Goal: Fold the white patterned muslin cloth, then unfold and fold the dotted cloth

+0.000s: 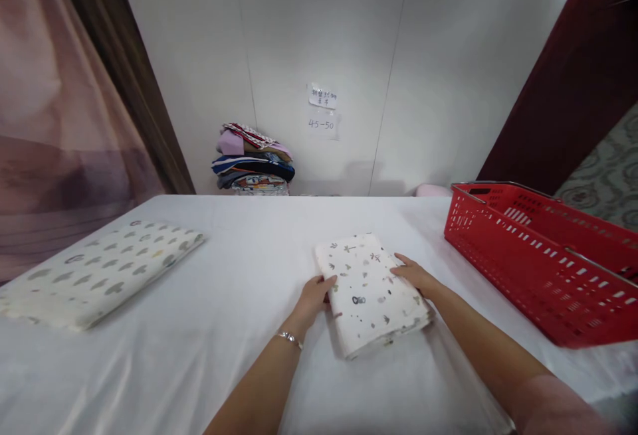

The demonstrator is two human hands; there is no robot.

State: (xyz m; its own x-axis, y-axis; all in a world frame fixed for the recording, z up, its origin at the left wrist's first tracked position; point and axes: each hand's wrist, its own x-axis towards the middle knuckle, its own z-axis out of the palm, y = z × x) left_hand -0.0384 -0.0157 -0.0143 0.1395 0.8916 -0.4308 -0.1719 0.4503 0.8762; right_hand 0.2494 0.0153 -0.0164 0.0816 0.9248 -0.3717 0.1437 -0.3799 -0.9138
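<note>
A folded white cloth (371, 292) printed with small grey plants and dots lies on the white-covered table, a little right of the middle. My left hand (315, 297) grips its left edge, thumb on top and the other fingers partly hidden at the side. On the opposite edge, my right hand (415, 274) holds the cloth with its fingertips over the upper surface; part of that grip is hidden. The layered folds show along the cloth's near edge. A silver bracelet (290, 339) circles my left wrist.
Another folded cloth (107, 265), white with grey cloud-like shapes, lies at the left. A red plastic basket (538, 275) with metal handles stands at the right. Behind the table's far edge rises a stack of folded fabrics (254, 163), near paper notes (323, 113) on the wall.
</note>
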